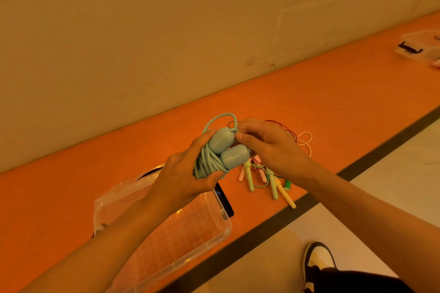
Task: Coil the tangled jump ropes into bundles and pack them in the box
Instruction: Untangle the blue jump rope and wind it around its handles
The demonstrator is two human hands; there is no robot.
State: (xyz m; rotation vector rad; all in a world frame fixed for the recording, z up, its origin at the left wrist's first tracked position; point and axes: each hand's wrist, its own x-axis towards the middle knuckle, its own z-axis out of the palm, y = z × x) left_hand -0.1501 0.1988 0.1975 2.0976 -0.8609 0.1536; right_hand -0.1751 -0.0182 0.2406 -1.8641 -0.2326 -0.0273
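Currently your left hand [182,179] grips the coiled blue rope [207,164] above the box [226,224] near the front edge of the counter [333,102] while your right hand [270,146] pinches its loose loop, so if either grip slackens, the springy coil may spring apart and retangle.

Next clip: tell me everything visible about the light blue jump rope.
The light blue jump rope is a smooth, plastic-looking cord wound into a tight coil, with two rounded capsule-shaped handles of the same blue side by side against it. One loose loop arcs above. The left hand grips the coil; the right hand pinches the cord at the upper handle's end. It is held above the orange surface.
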